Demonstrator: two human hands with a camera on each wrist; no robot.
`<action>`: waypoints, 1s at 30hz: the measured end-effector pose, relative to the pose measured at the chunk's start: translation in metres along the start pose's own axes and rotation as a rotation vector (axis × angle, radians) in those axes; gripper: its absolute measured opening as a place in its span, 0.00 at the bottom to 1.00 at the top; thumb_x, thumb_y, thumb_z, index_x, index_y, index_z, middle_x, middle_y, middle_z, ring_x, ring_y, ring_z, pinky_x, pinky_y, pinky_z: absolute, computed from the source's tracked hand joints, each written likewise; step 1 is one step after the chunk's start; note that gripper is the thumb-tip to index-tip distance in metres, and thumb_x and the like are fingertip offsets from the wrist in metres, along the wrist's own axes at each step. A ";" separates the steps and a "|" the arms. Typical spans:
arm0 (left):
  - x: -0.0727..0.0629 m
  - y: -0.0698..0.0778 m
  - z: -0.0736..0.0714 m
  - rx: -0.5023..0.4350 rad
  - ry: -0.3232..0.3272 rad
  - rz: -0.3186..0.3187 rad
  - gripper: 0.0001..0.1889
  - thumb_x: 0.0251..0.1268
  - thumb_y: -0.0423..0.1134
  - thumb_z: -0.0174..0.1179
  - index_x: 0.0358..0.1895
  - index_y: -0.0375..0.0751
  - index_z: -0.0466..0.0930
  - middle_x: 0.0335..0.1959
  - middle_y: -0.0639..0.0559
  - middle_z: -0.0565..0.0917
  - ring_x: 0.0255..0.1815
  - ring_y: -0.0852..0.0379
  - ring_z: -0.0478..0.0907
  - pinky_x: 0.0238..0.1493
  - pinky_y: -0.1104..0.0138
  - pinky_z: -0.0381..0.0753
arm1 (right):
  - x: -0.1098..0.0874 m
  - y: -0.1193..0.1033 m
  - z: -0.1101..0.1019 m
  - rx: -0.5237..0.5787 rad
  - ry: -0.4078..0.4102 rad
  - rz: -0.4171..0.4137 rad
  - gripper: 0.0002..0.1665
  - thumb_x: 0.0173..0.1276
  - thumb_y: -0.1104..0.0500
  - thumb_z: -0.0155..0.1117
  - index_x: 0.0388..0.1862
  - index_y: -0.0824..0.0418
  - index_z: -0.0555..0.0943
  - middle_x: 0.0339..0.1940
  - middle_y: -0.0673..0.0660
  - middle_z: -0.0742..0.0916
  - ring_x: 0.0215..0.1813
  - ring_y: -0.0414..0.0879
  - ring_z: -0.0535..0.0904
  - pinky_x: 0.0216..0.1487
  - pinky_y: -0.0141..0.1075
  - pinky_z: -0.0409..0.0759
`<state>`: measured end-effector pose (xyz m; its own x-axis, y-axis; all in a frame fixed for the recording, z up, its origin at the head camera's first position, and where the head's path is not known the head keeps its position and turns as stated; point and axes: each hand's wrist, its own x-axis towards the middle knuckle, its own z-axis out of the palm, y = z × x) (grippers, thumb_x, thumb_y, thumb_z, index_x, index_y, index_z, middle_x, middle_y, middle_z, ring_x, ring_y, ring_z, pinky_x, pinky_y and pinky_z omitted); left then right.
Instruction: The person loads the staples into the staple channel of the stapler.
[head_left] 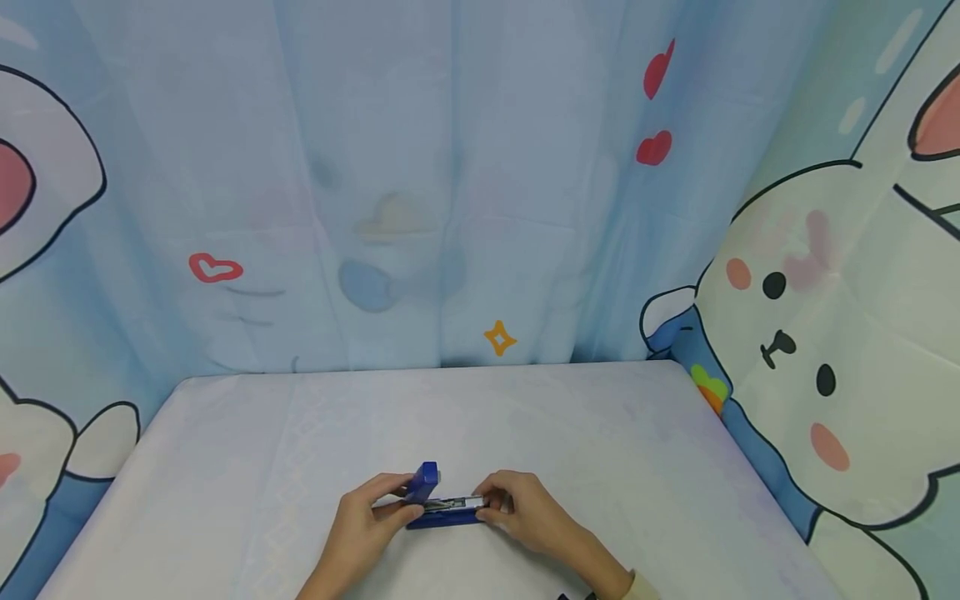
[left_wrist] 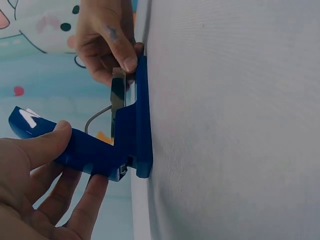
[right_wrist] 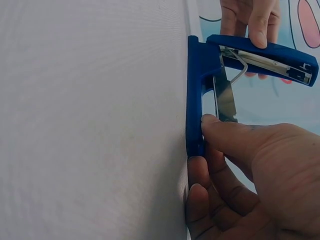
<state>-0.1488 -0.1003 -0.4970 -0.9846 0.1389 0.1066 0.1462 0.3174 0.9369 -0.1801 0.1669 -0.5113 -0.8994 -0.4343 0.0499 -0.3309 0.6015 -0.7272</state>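
A blue stapler (head_left: pixel 444 520) stands on the white table with its top swung far up from the base. My left hand (head_left: pixel 358 527) holds the raised top cover (left_wrist: pixel 87 150), thumb on one side and fingers on the other. At the stapler's front end, my right hand (head_left: pixel 528 510) pinches the base (right_wrist: pixel 194 100) between thumb and fingers. The metal staple channel (left_wrist: pixel 118 92) lies between cover and base, and a bent wire arm (left_wrist: pixel 92 116) links it to the cover. In the right wrist view, the cover's inside shows a metal pusher strip (right_wrist: pixel 270 64).
The table (head_left: pixel 300 433) has a pale cloth over it. Behind hangs a light blue curtain (head_left: pixel 510 275) with printed hearts, and a printed cartoon rabbit (head_left: pixel 795 333) is at the right. A small dark thing (head_left: pixel 590 596) peeks in at the bottom edge, near the right sleeve (head_left: pixel 642 587).
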 end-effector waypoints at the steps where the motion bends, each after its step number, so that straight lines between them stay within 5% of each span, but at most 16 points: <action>1: 0.000 0.000 0.001 0.014 -0.002 0.002 0.19 0.63 0.32 0.75 0.57 0.40 0.88 0.56 0.45 0.89 0.58 0.45 0.86 0.54 0.69 0.89 | 0.000 0.000 0.000 0.000 -0.001 -0.001 0.10 0.67 0.61 0.78 0.46 0.57 0.89 0.34 0.46 0.87 0.33 0.31 0.75 0.33 0.27 0.77; 30: 0.003 0.012 0.014 0.540 0.047 0.146 0.20 0.59 0.46 0.78 0.56 0.55 0.91 0.50 0.59 0.92 0.46 0.60 0.85 0.43 0.72 0.83 | 0.001 0.002 -0.001 0.000 -0.006 -0.008 0.10 0.67 0.61 0.77 0.47 0.57 0.89 0.34 0.46 0.87 0.33 0.31 0.76 0.34 0.27 0.78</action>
<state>-0.1490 -0.0831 -0.4903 -0.9519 0.1794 0.2484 0.2975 0.7351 0.6092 -0.1815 0.1685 -0.5115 -0.8947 -0.4437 0.0517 -0.3384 0.5978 -0.7267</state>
